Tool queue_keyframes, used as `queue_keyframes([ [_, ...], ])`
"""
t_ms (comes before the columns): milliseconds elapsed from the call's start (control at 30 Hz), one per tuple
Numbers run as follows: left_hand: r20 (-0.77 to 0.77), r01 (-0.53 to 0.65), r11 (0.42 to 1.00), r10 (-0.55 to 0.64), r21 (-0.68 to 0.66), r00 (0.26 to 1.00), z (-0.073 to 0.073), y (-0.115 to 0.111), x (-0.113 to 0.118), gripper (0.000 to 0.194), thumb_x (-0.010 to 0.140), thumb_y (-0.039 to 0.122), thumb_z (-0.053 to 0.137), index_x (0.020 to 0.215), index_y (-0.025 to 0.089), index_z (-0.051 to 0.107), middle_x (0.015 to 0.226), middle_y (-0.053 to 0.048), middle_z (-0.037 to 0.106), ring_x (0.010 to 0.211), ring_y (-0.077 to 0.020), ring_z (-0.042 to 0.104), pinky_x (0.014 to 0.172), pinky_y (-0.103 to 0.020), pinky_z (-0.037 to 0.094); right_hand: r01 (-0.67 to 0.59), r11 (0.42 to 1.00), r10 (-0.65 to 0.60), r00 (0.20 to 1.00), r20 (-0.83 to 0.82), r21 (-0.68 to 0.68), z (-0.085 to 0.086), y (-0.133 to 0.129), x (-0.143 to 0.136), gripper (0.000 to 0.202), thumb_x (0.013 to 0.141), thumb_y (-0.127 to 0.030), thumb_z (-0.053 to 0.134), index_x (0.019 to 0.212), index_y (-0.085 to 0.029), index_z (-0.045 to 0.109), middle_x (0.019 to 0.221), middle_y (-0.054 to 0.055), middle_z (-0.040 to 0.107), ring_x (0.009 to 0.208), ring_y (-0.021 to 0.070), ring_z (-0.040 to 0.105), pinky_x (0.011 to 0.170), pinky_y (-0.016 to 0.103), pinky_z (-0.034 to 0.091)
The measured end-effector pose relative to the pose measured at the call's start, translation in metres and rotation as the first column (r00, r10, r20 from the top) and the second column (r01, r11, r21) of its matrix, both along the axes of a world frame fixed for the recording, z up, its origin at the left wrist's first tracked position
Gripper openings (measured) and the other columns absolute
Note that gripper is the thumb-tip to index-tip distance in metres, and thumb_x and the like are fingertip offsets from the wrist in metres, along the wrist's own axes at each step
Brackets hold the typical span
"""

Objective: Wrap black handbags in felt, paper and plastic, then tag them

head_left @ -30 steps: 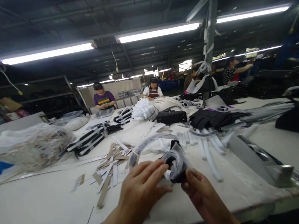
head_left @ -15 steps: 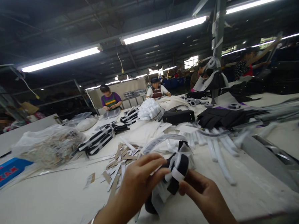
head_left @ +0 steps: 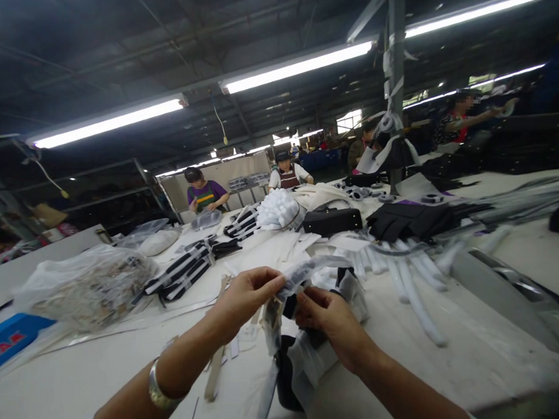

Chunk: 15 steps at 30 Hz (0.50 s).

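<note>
A black bag-like item (head_left: 290, 379), partly covered in translucent white wrapping (head_left: 316, 358), stands on the table in front of me. My left hand (head_left: 251, 289) is closed, pinching the near end of a curved, film-wrapped strip (head_left: 311, 270) at its top. Close beside it, my right hand (head_left: 327, 318) is closed too, its thumb and finger pinching at a short black strap (head_left: 290, 306). My right fingers hide part of that strap. More wrapped black material (head_left: 350, 282) sticks up behind my right hand.
Loose card strips (head_left: 215, 372) lie left of the item. Farther left are a filled clear plastic bag (head_left: 93, 281) and a blue box (head_left: 7, 345). White tubes (head_left: 418, 295), a black bag (head_left: 332, 220) and black pieces (head_left: 410, 219) lie beyond. Several people work farther back.
My left hand has shifted up and left onto the film-wrapped strip. My right hand has moved left and up, across the item's top. The black loop with the white band no longer shows.
</note>
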<state>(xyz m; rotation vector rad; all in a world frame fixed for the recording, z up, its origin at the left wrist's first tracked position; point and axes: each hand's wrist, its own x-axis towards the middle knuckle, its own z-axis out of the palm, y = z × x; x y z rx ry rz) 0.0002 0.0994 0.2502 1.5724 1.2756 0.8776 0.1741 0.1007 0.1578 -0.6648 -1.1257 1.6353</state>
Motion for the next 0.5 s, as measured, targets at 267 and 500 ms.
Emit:
queue_keyframes([
  [267, 0.027, -0.015, 0.999, 0.014, 0.044, 1.000, -0.002, 0.010, -0.001, 0.049, 0.068, 0.052, 0.081, 0.095, 0.014, 0.066, 0.082, -0.002, 0.069, 0.075, -0.0146, 0.062, 0.070, -0.025, 0.044, 0.017, 1.000, -0.016, 0.997, -0.081, 0.015, 0.015, -0.014, -0.006, 0.045, 0.083, -0.052, 0.073, 0.106, -0.013, 0.072, 0.096, 0.009, 0.071, 0.088, 0.0161, 0.066, 0.086, 0.029, 0.053],
  [500, -0.124, 0.144, 0.984, -0.157, -0.106, 0.980, 0.011, 0.008, 0.000, 0.047, 0.080, 0.060, 0.066, 0.088, 0.014, 0.066, 0.077, 0.000, 0.064, 0.073, -0.0141, 0.056, 0.070, -0.026, 0.042, 0.056, 0.998, -0.056, 0.994, -0.093, -0.011, 0.022, -0.016, -0.006, 0.050, 0.080, -0.054, 0.074, 0.104, -0.011, 0.072, 0.091, 0.010, 0.072, 0.084, 0.0168, 0.069, 0.081, 0.029, 0.056],
])
